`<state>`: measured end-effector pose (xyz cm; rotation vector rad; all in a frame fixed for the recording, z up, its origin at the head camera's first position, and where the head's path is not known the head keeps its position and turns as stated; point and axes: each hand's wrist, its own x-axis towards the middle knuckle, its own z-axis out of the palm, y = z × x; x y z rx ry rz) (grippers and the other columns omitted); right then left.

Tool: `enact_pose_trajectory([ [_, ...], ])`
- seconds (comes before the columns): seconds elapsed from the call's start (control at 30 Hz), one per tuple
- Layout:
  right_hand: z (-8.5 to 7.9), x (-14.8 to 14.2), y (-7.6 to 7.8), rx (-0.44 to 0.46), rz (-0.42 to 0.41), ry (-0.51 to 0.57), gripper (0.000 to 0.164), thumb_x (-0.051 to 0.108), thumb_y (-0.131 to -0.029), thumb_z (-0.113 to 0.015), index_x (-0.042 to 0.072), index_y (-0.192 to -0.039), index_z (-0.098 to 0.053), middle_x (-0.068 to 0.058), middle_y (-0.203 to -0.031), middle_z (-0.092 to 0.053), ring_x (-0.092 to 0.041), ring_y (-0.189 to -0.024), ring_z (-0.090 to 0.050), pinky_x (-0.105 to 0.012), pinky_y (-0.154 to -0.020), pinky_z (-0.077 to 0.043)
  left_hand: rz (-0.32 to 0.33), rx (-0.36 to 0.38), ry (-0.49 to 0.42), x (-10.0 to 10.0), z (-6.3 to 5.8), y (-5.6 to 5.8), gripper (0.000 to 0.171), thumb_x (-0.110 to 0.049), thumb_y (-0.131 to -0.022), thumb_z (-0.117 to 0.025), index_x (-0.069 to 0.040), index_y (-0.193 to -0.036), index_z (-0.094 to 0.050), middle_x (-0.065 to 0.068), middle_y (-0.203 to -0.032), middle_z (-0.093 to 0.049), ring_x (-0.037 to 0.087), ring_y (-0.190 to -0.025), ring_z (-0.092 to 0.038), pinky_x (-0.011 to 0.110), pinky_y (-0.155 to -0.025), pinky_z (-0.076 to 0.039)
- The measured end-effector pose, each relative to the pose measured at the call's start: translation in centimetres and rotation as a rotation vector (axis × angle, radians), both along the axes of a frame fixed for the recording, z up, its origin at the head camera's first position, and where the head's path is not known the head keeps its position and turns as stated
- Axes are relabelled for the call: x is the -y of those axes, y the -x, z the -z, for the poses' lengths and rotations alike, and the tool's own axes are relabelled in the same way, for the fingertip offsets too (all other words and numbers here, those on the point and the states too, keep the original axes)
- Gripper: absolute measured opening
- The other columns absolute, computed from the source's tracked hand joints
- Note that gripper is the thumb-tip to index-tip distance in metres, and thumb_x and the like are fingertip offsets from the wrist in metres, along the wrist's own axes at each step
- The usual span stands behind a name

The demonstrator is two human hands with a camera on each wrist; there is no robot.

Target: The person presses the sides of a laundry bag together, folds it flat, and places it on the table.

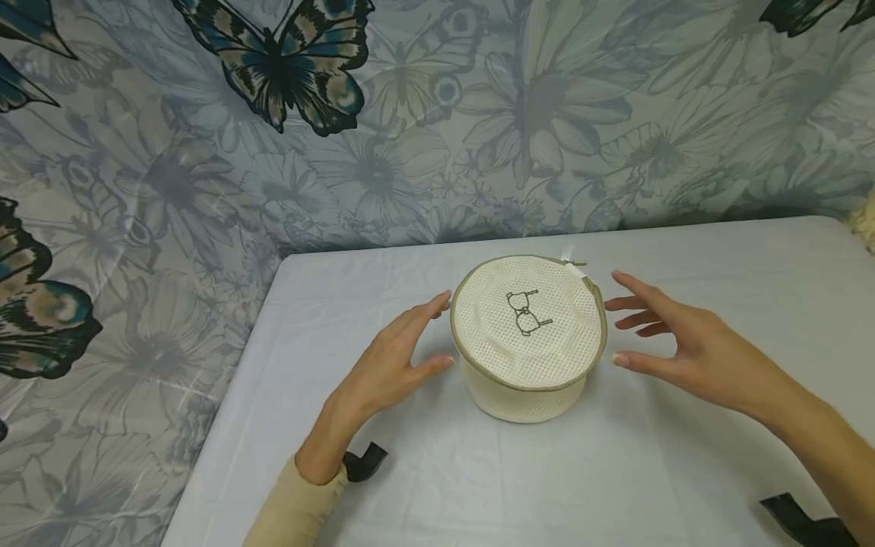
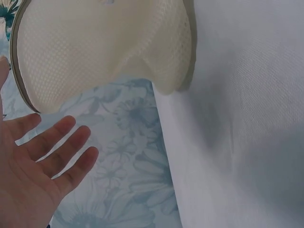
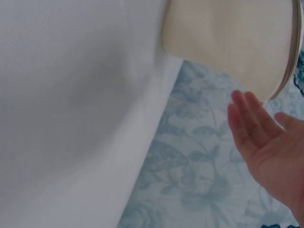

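A round cream mesh laundry bag (image 1: 526, 357) with an olive zipper rim stands upright on the table, a dark line drawing of a bra on its lid. My left hand (image 1: 390, 365) is beside its left side, fingers spread and relaxed, fingertips close to the rim. On the other side my right hand (image 1: 683, 342) hovers with loosely bent fingers, a small gap from the bag. The zipper pull (image 1: 574, 263) sits at the back right of the rim. In the left wrist view the mesh bag (image 2: 95, 47) shows a sagging side; both palms hold nothing.
A white cloth (image 1: 410, 486) covers the table. Behind it and to the left hangs a grey-blue curtain (image 1: 410, 152) with flowers and butterflies. Black straps (image 1: 365, 462) show at the wrists. Something pale yellow and fluffy (image 1: 864, 224) is at the far right edge.
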<state>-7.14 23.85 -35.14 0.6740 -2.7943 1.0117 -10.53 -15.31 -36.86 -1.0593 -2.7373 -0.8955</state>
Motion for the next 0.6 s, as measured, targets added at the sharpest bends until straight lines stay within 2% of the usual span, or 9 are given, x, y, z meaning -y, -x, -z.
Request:
enact_pose_trajectory([
  [0.17,0.2,0.4,0.2,0.018,-0.059,0.016,0.101,0.017,-0.079,-0.086,0.027,-0.159,-0.025,-0.001,-0.126,-0.065,-0.002,-0.1,-0.063,-0.015,-0.081,-0.05,0.011,0.014,-0.037,-0.6,0.0,0.1,0.091,-0.031,-0.091,-0.074,-0.025,-0.161,-0.016,0.002,-0.143,-0.051,0.015,-0.129,-0.05,0.038,-0.105,-0.044],
  [0.33,0.4,0.6,0.3,0.031,-0.104,0.053,0.099,0.014,-0.079,-0.085,0.022,-0.159,-0.026,-0.008,-0.127,-0.064,-0.003,-0.1,-0.064,-0.016,-0.081,-0.052,0.066,0.025,-0.094,-1.1,0.0,0.3,0.091,-0.03,-0.092,-0.073,-0.021,-0.161,-0.014,0.001,-0.152,-0.042,0.016,-0.128,-0.051,0.03,-0.106,-0.043],
  [0.4,0.4,0.6,0.3,0.034,-0.102,0.05,0.098,0.014,-0.08,-0.085,0.022,-0.158,-0.027,-0.009,-0.127,-0.064,-0.003,-0.1,-0.064,-0.017,-0.08,-0.053,0.079,0.023,-0.1,-1.2,0.0,0.3,0.086,-0.036,-0.094,-0.069,-0.021,-0.16,-0.016,0.0,-0.154,-0.04,0.016,-0.127,-0.052,0.03,-0.106,-0.043],
  [0.6,0.3,1.1,0.3,0.07,-0.084,0.047,0.092,0.017,-0.083,-0.083,0.025,-0.158,-0.029,-0.005,-0.126,-0.063,-0.007,-0.098,-0.064,-0.028,-0.073,-0.057,0.054,0.019,-0.093,-1.7,-0.1,0.1,0.077,-0.062,-0.095,-0.048,-0.025,-0.158,-0.026,-0.002,-0.138,-0.054,0.013,-0.114,-0.055,0.03,-0.098,-0.047],
])
